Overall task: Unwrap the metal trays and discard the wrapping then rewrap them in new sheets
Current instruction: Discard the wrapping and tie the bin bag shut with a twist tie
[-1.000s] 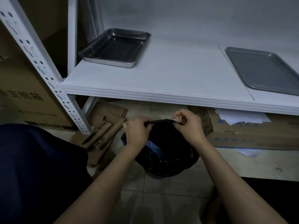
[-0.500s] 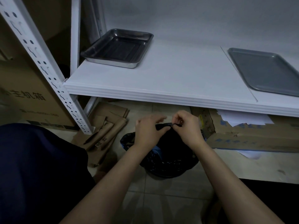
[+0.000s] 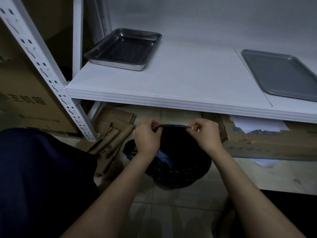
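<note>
Your left hand (image 3: 147,135) and right hand (image 3: 205,134) are each pinching the top edge of the black bin bag (image 3: 173,128), fingers curled, holding it stretched between them over the bin (image 3: 181,170) on the floor. Blue wrapping (image 3: 163,156) is sitting crumpled inside. Up on the white shelf (image 3: 180,83), the deep steel tray (image 3: 123,48) is lying bare at far left, the flat grey tray (image 3: 281,74) at right, well apart. Flattened cardboard (image 3: 111,133) is lying left of the bin, and a cardboard box (image 3: 267,143) holding white sheets (image 3: 257,125) is sitting to its right.
</note>
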